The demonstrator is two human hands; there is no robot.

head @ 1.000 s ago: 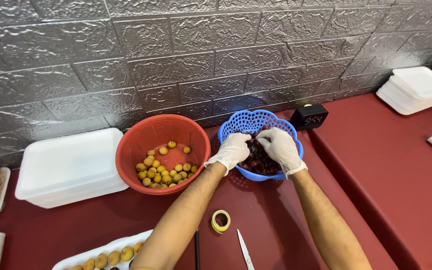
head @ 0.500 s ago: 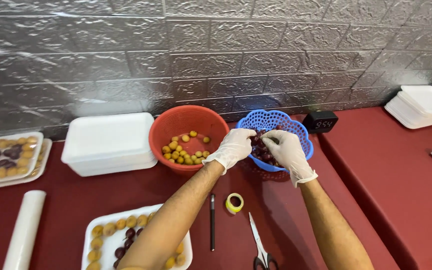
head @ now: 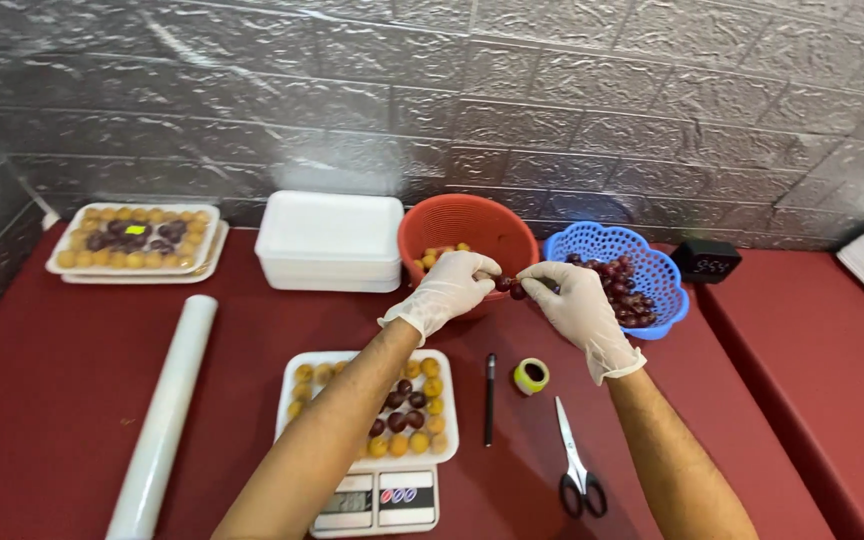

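Note:
Both my hands wear white gloves and meet in front of two baskets. My left hand [head: 447, 290] pinches a dark red grape [head: 502, 284], and my right hand [head: 577, 305] pinches another dark grape [head: 519, 292] right beside it. Behind them stand a red basket [head: 472, 225] with small yellow fruits and a blue perforated basket [head: 652, 262] with dark red grapes. Under my left forearm a white tray [head: 297, 425] on a scale [head: 377, 500] carries yellow fruits around its edge and dark grapes in the middle.
A stack of white foam trays [head: 330, 240] and a filled, wrapped fruit tray [head: 137, 238] stand at the back left. A roll of cling film [head: 164, 415], a pen [head: 490, 398], a tape roll [head: 530, 376] and scissors [head: 577, 470] lie on the red table. A small black clock [head: 709, 262] sits at right.
Both hands came out of the blue basket toward the left and nearer me, each with a grape. The view tilted down, bringing the tray on the scale into sight.

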